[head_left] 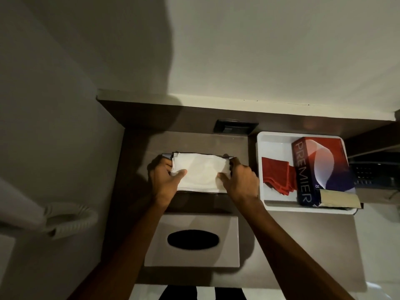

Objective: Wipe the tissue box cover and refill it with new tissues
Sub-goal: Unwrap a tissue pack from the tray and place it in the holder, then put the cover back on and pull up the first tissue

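Tissues (pixel 200 172), one white stack with its long axis running left to right, are gripped at either end by the left hand (pixel 165 180) and right hand (pixel 239 180) over the dark tray (pixel 201 194). One tissue box cover (pixel 192 241) is laid just in front, oval slot facing up.

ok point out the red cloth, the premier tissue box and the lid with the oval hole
red cloth (pixel 276 175): head view, middle of the folded cloth in the white tray
premier tissue box (pixel 303 169): head view, on the lettered side face
lid with the oval hole (pixel 155 241): head view, bare top surface left of the hole
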